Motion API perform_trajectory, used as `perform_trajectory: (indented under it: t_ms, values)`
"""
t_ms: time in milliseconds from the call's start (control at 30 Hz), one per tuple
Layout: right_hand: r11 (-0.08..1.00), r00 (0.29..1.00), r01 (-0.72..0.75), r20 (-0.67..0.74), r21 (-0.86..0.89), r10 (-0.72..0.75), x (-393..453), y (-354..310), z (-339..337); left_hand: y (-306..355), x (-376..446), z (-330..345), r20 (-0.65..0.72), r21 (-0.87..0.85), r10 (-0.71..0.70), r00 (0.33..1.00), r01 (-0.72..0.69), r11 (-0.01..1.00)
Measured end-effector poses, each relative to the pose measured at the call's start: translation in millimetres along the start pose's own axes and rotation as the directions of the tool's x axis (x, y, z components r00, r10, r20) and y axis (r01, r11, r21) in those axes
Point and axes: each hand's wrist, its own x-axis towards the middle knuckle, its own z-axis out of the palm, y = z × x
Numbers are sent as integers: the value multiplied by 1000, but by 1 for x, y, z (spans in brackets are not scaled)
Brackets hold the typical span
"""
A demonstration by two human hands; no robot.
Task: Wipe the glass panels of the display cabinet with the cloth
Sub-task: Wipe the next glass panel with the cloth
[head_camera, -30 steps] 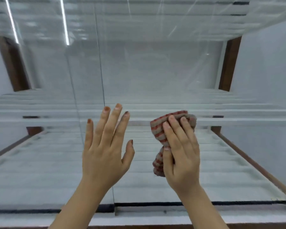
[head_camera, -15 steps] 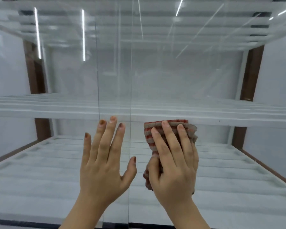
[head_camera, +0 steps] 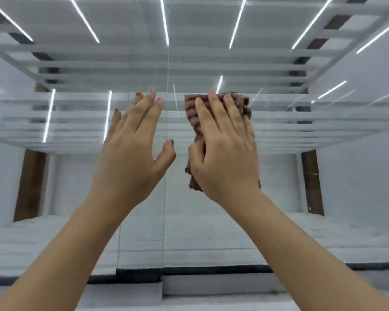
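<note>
Pressing striped cloth point(head_camera: 218, 113) against glass panel point(head_camera: 301, 176), right hand point(head_camera: 225, 158) clamped on it; left hand point(head_camera: 130, 153) flat, fingers spread.

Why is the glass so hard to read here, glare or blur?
Head view: mostly glare, bright light-strip reflections streak the glass panel; slight motion blur softens the shelf edges; wide-angle lens bends the cabinet sides; right hand and striped cloth stay fairly sharp.

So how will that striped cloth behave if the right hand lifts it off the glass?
The cloth is bunched in soft folds under the right hand, so it is probably floppy and light. Its loose lower end would likely droop once off the glass panel. No fragility apparent.
</note>
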Motion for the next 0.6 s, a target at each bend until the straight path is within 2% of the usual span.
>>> perform_trajectory:
  t_ms: [100,167,400,600]
  values:
    - [996,999,39,-28,-77,-41,-2,0,1,1,-2,1,-25,22,13,1000,-12,1000]
    - [997,998,52,-27,-63,-54,-3,-1,1,1,-2,1,-30,27,13,999,-13,1000]
    - [992,989,122,94,-35,-119,13,-2,-1,2,-7,4,-27,36,-12,1000,13,999]
    - [997,991,28,129,-73,-18,23,36,-18,3,-9,4,-39,42,-16,999,18,999]
